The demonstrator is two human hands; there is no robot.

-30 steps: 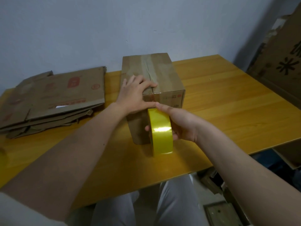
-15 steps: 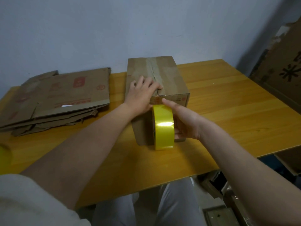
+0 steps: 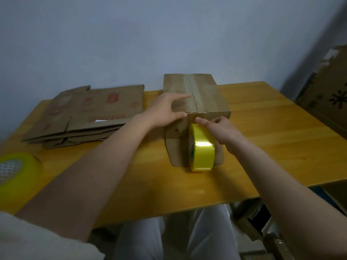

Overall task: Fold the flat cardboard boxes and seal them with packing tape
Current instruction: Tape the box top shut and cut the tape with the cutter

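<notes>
Dim, soft, edge-warped, glare-flecked.

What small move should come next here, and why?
Probably pull the yellow tape roll up over the near top edge of the box, along its centre seam. The roll stands on edge against the box's front face, the right hand pinches at its top, and the left hand presses the flaps flat.

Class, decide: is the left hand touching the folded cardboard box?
Touching. The head view shows the left hand resting on the cardboard box, fingers flat on its top, thumb at the near edge.
</notes>
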